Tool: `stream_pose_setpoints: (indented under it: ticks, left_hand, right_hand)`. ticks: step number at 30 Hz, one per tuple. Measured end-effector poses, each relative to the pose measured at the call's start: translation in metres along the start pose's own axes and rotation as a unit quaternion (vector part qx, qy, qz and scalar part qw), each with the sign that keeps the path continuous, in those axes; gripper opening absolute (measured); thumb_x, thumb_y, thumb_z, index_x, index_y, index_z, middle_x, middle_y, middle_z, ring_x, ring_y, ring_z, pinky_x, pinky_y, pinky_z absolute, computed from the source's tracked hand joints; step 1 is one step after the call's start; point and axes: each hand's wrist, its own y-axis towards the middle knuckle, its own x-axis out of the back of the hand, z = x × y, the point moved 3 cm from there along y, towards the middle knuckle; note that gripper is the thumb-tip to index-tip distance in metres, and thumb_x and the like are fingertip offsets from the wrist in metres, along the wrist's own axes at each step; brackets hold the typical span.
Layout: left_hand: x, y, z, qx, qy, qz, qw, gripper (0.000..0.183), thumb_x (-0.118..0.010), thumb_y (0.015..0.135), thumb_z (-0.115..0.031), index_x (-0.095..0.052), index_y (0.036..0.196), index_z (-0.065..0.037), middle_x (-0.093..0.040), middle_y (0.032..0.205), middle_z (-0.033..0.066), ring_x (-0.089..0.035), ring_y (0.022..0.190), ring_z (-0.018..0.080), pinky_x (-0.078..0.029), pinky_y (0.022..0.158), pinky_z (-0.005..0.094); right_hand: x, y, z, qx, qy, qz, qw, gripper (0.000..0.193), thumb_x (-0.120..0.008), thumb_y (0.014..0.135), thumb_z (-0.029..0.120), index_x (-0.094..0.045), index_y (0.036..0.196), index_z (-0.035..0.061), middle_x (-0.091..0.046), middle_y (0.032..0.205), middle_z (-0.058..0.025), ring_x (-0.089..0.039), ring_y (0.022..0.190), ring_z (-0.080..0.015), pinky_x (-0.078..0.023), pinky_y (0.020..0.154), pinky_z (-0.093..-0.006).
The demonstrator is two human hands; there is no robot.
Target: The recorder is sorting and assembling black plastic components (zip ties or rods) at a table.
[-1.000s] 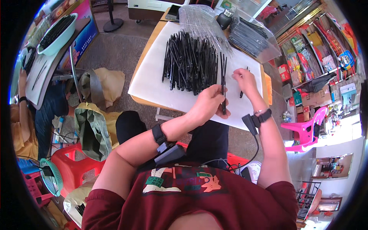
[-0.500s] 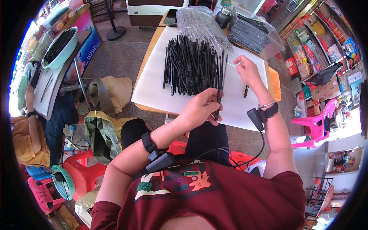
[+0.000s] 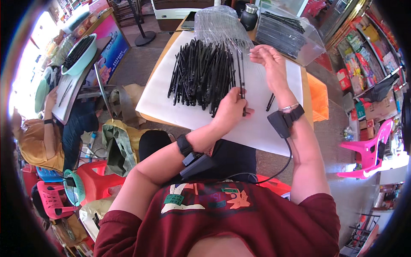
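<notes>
My left hand (image 3: pixel 230 108) is closed round the lower part of a thin black stick (image 3: pixel 242 70), held nearly upright at the right side of a large pile of similar black sticks (image 3: pixel 199 75). Beyond the stick's upper end, my right hand (image 3: pixel 274 68) is raised with thumb and fingertips together; something thin and pale shows at the tips, too small to name. Short dark stick ends (image 3: pixel 270 103) lie beside my right wrist. Under it all is a white sheet (image 3: pixel 261 132) on the table. Clear thin plastic sleeves (image 3: pixel 218 23) are heaped behind the pile.
A clear plastic box (image 3: pixel 314 45) with wrapped dark sticks stands at the back right, beside a black bottle (image 3: pixel 249 18). A phone (image 3: pixel 189 20) lies at the back left. An orange bag (image 3: pixel 317 98) hangs off the right edge. Another person's arm (image 3: pixel 49 135) is at the left.
My right hand has risen and moved slightly away, its fingers more upright. My left hand has shifted left and away with the stick. The whole view has turned a little.
</notes>
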Motion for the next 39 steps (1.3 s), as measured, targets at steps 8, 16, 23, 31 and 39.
stream_pose_setpoints:
  ticks: [8, 16, 23, 31, 39]
  left_hand:
    - [0.011, -0.013, -0.016, 0.023, 0.002, -0.035, 0.999, 0.033, -0.040, 0.092, -0.002, -0.039, 0.124, 0.000, -0.051, 0.091, 0.0078, -0.066, 0.081, 0.0261, -0.058, 0.071, 0.0358]
    - [0.010, -0.010, -0.022, -0.001, 0.068, -0.050, 0.996, 0.036, -0.041, 0.093, -0.003, -0.038, 0.128, 0.000, -0.051, 0.092, 0.0072, -0.067, 0.080, 0.0249, -0.057, 0.070, 0.0328]
    - [0.009, -0.010, -0.029, -0.002, 0.080, -0.059, 0.995, 0.035, -0.043, 0.092, -0.004, -0.041, 0.127, 0.000, -0.052, 0.090, 0.0071, -0.065, 0.080, 0.0221, -0.057, 0.069, 0.0324]
    - [-0.026, 0.008, -0.013, 0.006, 0.073, 0.009, 0.997, 0.034, -0.044, 0.091, -0.003, -0.040, 0.125, 0.001, -0.051, 0.091, 0.0085, -0.063, 0.074, 0.0209, -0.057, 0.063, 0.0320]
    - [0.008, 0.006, -0.023, -0.048, 0.121, -0.094, 0.987, 0.034, -0.045, 0.092, -0.003, -0.038, 0.124, 0.003, -0.050, 0.094, 0.0104, -0.063, 0.072, 0.0198, -0.057, 0.060, 0.0306]
  right_hand:
    - [0.017, -0.011, -0.006, -0.042, -0.064, -0.001, 0.997, 0.016, -0.048, 0.095, 0.012, -0.060, 0.097, 0.0014, -0.061, 0.083, -0.0054, -0.061, 0.077, -0.0132, -0.053, 0.069, -0.0262]
    - [0.017, -0.007, -0.005, 0.005, -0.035, 0.024, 0.999, 0.016, -0.046, 0.096, 0.012, -0.056, 0.100, 0.0017, -0.059, 0.090, -0.0048, -0.060, 0.082, -0.0128, -0.052, 0.073, -0.0258]
    - [0.005, -0.008, -0.033, -0.056, -0.080, 0.056, 0.994, 0.015, -0.046, 0.096, 0.012, -0.057, 0.093, 0.0016, -0.058, 0.080, -0.0037, -0.057, 0.069, -0.0107, -0.052, 0.064, -0.0256]
    - [0.009, -0.018, 0.006, 0.062, -0.011, -0.026, 0.998, 0.016, -0.044, 0.096, 0.012, -0.056, 0.095, 0.0015, -0.058, 0.084, -0.0036, -0.057, 0.072, -0.0101, -0.051, 0.067, -0.0254]
    - [0.004, -0.026, 0.017, 0.107, -0.030, -0.051, 0.992, 0.016, -0.043, 0.097, 0.011, -0.055, 0.095, 0.0017, -0.056, 0.080, -0.0031, -0.056, 0.069, -0.0093, -0.051, 0.064, -0.0246]
